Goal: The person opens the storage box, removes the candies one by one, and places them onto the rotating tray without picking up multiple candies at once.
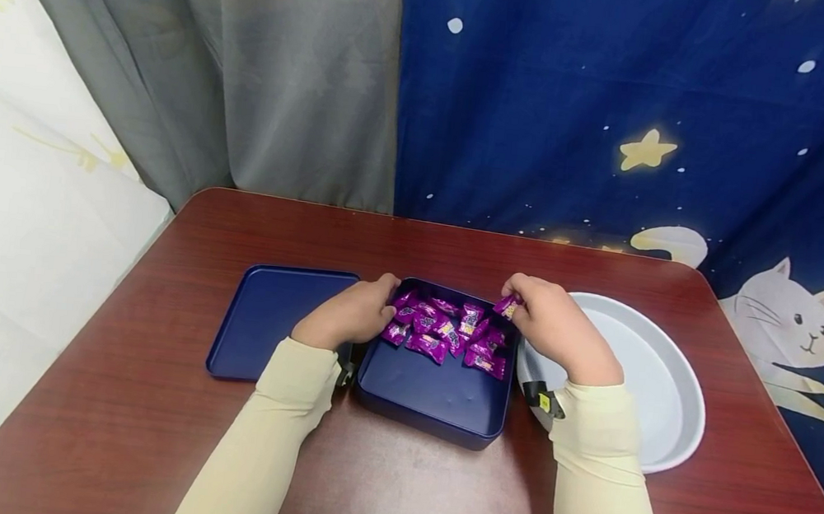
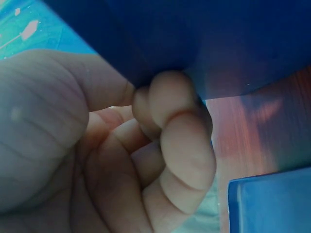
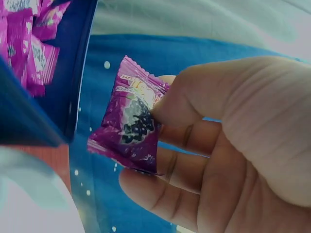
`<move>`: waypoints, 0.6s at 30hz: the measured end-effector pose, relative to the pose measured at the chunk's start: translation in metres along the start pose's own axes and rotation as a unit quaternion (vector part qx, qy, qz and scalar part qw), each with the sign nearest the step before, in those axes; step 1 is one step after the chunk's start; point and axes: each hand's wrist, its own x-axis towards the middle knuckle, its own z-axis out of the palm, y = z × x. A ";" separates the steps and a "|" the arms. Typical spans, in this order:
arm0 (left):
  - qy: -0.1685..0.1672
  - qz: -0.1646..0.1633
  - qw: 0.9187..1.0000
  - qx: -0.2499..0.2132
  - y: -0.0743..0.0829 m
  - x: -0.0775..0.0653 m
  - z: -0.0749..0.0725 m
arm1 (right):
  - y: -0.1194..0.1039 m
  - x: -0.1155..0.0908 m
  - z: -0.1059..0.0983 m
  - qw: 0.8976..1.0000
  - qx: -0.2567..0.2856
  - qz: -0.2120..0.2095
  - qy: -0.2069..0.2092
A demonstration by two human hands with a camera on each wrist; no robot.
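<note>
The background was filled by a blue curtain point(image 1: 532, 95) printed with stars and a cat, with a grey curtain point(image 1: 303, 73) hung beside it and a white cloth point(image 1: 38, 196) draped at the left. In front of these a red-brown worktop point(image 1: 374, 493) was seen, and on its right side a round white tray point(image 1: 657, 372) was placed, partly covered by the right hand and arm. The arms were covered by cream sleeves point(image 1: 253, 440). Just left of the tray an open-topped blue box point(image 1: 436, 392) was set, turned slightly askew, and on its other side a shallow blue lid point(image 1: 271, 326) was laid flat, its right part hidden by the left hand point(image 1: 347, 313). By that hand the box was held at its left wall, near the far corner; the grip was curled in, with fingertips pressed to the blue wall. The right hand point(image 1: 558, 325) was raised near the box's far right corner, beside the tray. In the far half of the box, purple wrapped sweets point(image 1: 428, 347) were heaped loosely, while its near floor was left exposed. One held sweet point(image 3: 131, 121), printed with dark grapes, was pinched by the right grip between thumb and fingers, apart from the heap; whether it was hung inside or outside the rim could not be told.
</note>
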 end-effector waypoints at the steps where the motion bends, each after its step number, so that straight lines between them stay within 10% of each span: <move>1: 0.001 0.001 1.000 0.001 0.000 0.000 0.000 | 0.002 0.000 -0.001 1.000 0.000 0.003 0.001; 18: 0.003 -0.002 1.000 -0.003 -0.003 0.001 0.002 | 0.025 -0.005 -0.005 0.998 0.022 0.051 -0.021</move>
